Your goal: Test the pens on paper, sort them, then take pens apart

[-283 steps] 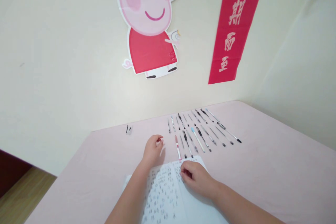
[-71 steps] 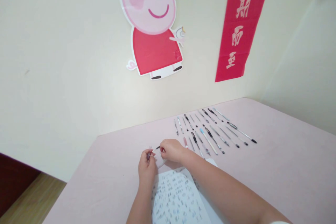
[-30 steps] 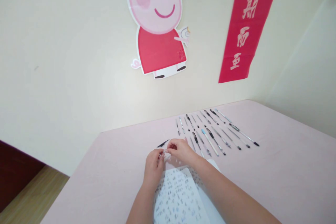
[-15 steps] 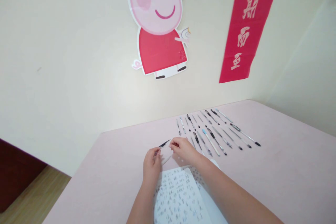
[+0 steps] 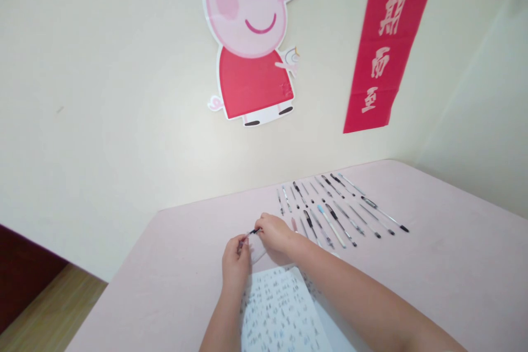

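1. My right hand (image 5: 273, 232) pinches a dark pen part (image 5: 254, 231), just picked up off the surface (image 5: 177, 236).
2. My left hand (image 5: 235, 262) grips a half-hidden piece beside it, so I'm probably working both together.
3. Beyond lie rows of pens (image 5: 331, 212).

Held pen piece (image 5: 254, 231): black; pen (image 5: 332, 226): light-blue top, pale barrel; tabletop (image 5: 177, 269): plain pale pink; paper (image 5: 280, 305): white, dark script; banner (image 5: 390, 44): red, whitish characters

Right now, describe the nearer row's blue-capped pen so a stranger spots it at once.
Below the red banner, two rows of pens lie on the pink table. Look in the nearer row. There, the blue-capped pen alone shows a light blue top on a pale barrel.
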Demonstrator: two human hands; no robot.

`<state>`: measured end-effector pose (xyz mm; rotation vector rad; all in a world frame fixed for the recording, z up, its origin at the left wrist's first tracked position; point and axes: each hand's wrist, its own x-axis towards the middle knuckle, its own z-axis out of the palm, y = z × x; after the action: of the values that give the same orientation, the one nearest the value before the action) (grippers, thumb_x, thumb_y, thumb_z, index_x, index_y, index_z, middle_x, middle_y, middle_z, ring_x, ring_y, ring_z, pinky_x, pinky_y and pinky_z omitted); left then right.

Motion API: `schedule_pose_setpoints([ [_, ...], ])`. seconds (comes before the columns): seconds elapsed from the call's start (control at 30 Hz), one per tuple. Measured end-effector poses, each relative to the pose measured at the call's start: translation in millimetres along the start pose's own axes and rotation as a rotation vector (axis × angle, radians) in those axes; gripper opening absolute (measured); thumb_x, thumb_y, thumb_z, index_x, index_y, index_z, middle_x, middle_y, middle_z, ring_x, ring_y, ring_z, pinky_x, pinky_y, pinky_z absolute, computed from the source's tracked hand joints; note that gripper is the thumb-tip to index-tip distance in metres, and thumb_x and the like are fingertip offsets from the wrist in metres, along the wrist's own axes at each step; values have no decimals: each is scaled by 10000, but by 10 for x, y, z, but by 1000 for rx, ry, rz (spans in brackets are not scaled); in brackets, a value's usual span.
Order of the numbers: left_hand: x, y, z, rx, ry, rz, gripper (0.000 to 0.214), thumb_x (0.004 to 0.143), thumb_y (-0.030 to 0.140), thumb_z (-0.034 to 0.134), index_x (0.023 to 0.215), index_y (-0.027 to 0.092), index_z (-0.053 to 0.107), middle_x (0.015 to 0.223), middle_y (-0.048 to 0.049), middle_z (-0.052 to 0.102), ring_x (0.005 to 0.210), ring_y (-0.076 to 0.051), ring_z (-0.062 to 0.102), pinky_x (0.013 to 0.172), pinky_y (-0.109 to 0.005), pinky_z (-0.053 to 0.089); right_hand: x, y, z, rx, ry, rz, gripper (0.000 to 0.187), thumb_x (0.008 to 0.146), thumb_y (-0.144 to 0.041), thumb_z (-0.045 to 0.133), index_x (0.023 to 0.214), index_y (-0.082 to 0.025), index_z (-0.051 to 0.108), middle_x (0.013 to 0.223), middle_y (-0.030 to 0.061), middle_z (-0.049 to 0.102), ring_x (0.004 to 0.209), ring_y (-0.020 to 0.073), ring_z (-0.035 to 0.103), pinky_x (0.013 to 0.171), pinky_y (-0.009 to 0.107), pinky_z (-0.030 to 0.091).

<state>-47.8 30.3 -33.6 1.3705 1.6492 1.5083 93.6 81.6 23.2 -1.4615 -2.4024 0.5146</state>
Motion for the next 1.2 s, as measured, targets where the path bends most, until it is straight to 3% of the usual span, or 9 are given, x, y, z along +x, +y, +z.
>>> schedule_pose_setpoints([
  [0.27, -13, 43, -20, 64, -9, 37, 242, 729, 356, 549, 845, 170, 650, 847, -74, 645, 786, -199, 604, 748, -358, 487, 127, 23, 167, -64, 32, -99, 230, 797, -142, 470, 915, -160, 666, 923, 80, 616, 820, 162, 565, 709, 249, 379],
  [0.77, 4, 18, -25, 204, -67, 139, 216, 727, 290, 516, 835, 164, 654, 828, -70, 651, 801, -211, 603, 758, -373, 477, 64, 33, 126, -100, 35, -100, 198, 808, -179, 466, 827, -168, 662, 863, 77, 615, 770, 167, 564, 667, 258, 370],
  [0.9, -3, 76, -30, 248, -95, 188, 215, 727, 288, 509, 821, 171, 663, 821, -74, 653, 801, -215, 600, 754, -376, 477, 6, 100, 80, 86, 141, -71, 141, 762, -155, 503, 790, -177, 640, 822, 38, 598, 743, 138, 536, 662, 236, 355],
  [1.2, -17, 115, -37, 289, -130, 232, 225, 741, 304, 517, 828, 182, 685, 808, -74, 647, 813, -221, 595, 764, -378, 465, -136, 161, 55, 812, 301, 35, 60, 679, -123, 513, 695, -178, 533, 597, -47, 506, 578, 98, 479, 561, 208, 361],
])
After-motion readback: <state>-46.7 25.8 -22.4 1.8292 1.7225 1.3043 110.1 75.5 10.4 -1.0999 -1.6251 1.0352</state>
